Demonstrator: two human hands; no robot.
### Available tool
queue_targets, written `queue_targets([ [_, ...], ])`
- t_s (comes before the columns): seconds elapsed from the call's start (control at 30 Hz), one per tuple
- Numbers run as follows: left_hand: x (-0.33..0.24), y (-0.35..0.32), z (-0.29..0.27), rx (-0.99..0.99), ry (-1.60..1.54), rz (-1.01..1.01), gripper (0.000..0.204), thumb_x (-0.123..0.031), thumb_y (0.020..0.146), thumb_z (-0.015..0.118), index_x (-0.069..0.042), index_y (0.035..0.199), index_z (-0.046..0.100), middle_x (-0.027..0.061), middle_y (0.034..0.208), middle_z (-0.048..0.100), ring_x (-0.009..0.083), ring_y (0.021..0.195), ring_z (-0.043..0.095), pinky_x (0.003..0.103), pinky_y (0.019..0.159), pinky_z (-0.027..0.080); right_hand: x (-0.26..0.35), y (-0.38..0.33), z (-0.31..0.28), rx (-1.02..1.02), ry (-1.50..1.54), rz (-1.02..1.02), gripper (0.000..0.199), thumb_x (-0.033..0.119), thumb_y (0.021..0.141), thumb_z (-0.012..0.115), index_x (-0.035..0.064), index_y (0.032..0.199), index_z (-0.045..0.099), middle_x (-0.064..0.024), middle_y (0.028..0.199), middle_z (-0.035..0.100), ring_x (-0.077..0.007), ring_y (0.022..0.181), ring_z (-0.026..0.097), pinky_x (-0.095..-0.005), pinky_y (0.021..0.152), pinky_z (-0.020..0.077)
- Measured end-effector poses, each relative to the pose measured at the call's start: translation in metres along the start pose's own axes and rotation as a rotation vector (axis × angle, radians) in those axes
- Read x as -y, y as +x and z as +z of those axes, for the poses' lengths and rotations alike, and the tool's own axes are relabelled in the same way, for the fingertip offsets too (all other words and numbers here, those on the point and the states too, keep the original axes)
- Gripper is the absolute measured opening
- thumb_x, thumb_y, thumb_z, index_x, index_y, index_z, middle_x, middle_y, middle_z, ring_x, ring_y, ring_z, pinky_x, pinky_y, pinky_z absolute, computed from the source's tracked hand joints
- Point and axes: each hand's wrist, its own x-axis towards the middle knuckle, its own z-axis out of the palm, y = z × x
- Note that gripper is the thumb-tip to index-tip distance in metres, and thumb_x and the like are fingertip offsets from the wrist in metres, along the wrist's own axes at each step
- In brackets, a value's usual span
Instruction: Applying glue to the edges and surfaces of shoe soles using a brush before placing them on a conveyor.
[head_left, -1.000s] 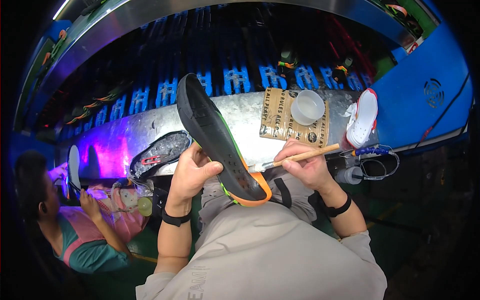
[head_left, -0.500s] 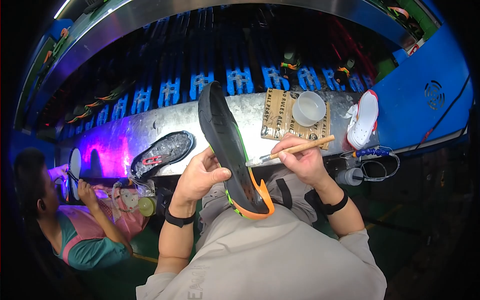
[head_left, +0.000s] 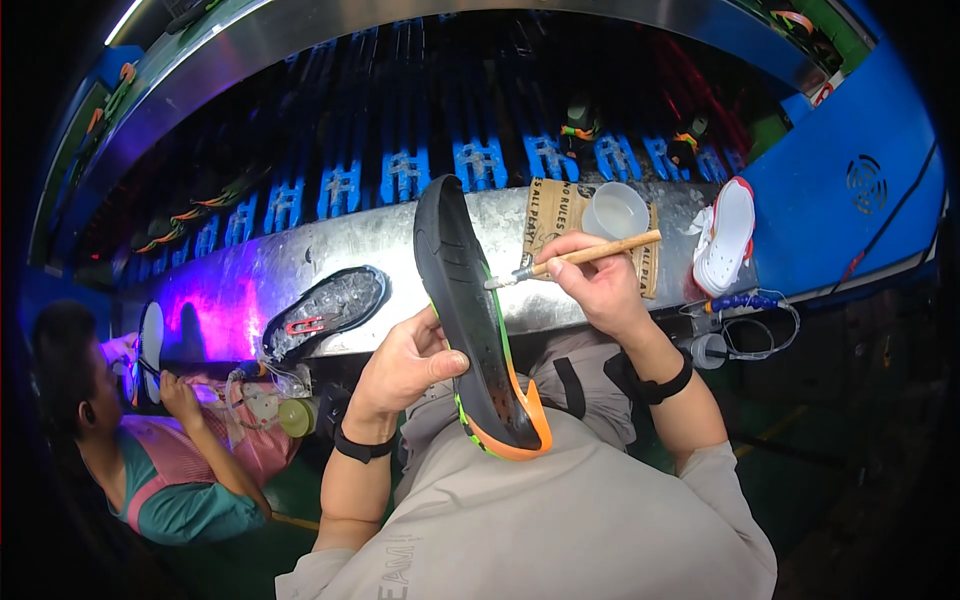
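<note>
My left hand (head_left: 408, 362) grips a shoe sole (head_left: 465, 300) by its left edge, thumb over the rim. The sole is black inside, with green along the side and orange round the heel end, which points toward me. Between the fingers of my right hand (head_left: 600, 285) is a brush (head_left: 600, 247) with a wooden handle. Its bristles touch the sole's right inner edge, about midway along. Beyond that hand, a translucent plastic cup (head_left: 615, 212) stands on a piece of printed cardboard (head_left: 546, 215).
A dark shoe-shaped piece (head_left: 330, 305) with a red part lies left on the metal ledge (head_left: 230, 265). A white and red shoe (head_left: 727, 240) stands at the right end. Blue racks (head_left: 405, 175) line the back. At left, a co-worker (head_left: 180, 470) brushes another sole.
The brush tip has moved up along the sole's right edge, away from the heel. The sole has shifted slightly right and toward me in my left hand.
</note>
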Motion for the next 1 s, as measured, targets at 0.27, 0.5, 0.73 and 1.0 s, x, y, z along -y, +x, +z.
queue_targets([
  [0.27, -0.002, -0.002, 0.001, 0.022, -0.054, -0.005, 0.084, -0.022, 0.084, 0.085, 0.009, 0.147, 0.040, 0.0136, 0.132, 0.060, 0.0191, 0.117, 0.061, 0.033, 0.100, 0.050, 0.007, 0.011, 0.008, -0.043, -0.058, -0.005, 0.010, 0.008, 0.092, 0.067, 0.0021, 0.099, 0.072, -0.0046, 0.091, 0.070, -0.0128, 0.084, 0.062, -0.0298, 0.078, 0.0494],
  [0.5, -0.012, -0.005, 0.009, -0.009, 0.038, -0.009, 0.079, -0.013, 0.084, 0.082, 0.009, 0.147, 0.040, 0.0138, 0.133, 0.059, 0.0198, 0.119, 0.060, 0.034, 0.104, 0.048, 0.010, 0.001, 0.009, -0.043, -0.252, -0.258, 0.009, 0.006, 0.086, 0.069, 0.0021, 0.093, 0.073, -0.0081, 0.085, 0.070, -0.0205, 0.077, 0.060, -0.0342, 0.072, 0.0486],
  [0.73, -0.014, -0.007, 0.008, -0.045, 0.071, 0.015, 0.081, -0.014, 0.082, 0.085, 0.009, 0.146, 0.042, 0.0138, 0.132, 0.060, 0.0203, 0.120, 0.059, 0.035, 0.105, 0.047, 0.016, -0.024, 0.006, 0.041, -0.221, -0.244, 0.009, 0.004, 0.082, 0.066, 0.0004, 0.088, 0.072, -0.0087, 0.080, 0.068, -0.0197, 0.076, 0.059, -0.0328, 0.071, 0.0473],
  [1.0, -0.016, -0.007, 0.010, -0.027, 0.095, 0.005, 0.083, -0.016, 0.082, 0.087, 0.008, 0.146, 0.041, 0.0137, 0.132, 0.060, 0.0206, 0.120, 0.059, 0.035, 0.105, 0.047, 0.017, -0.017, 0.008, -0.008, -0.231, -0.223, 0.009, 0.006, 0.086, 0.067, 0.0023, 0.092, 0.072, -0.0070, 0.081, 0.068, -0.0190, 0.076, 0.058, -0.0331, 0.072, 0.0478],
])
